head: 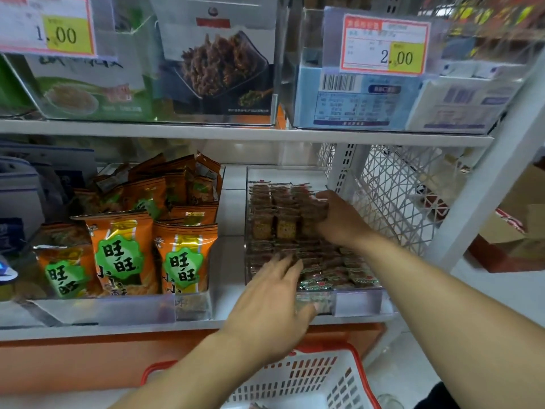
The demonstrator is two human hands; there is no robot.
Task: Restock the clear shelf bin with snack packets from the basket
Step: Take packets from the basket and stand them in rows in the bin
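A person stands facing white shop shelves, both bare arms reaching forward to a clear bin on the middle shelf, right of centre. The bin is nearly full of small brown snack packets, stacked in neat rows toward the back and lying looser at the front, where some show red and green printing.

The right hand is inside the bin at its right side, fingers curled around a small stack of the packets standing among the back rows. The left hand is at the bin's front wall, palm down, fingers straight and spread over the front packets, the thumb lying against the clear front panel.

Below the arms, at the bottom edge, sits a white basket with a red rim and slotted sides; what it holds cannot be made out.

To the left on the same shelf, another clear bin holds orange snack bags with green labels, standing upright in rows. The shelf above carries clear bins of boxed goods, fronted by a price tag reading 1.00 at left and a price tag reading 2.00 at right. A white wire mesh panel stands just right of the bin being filled.
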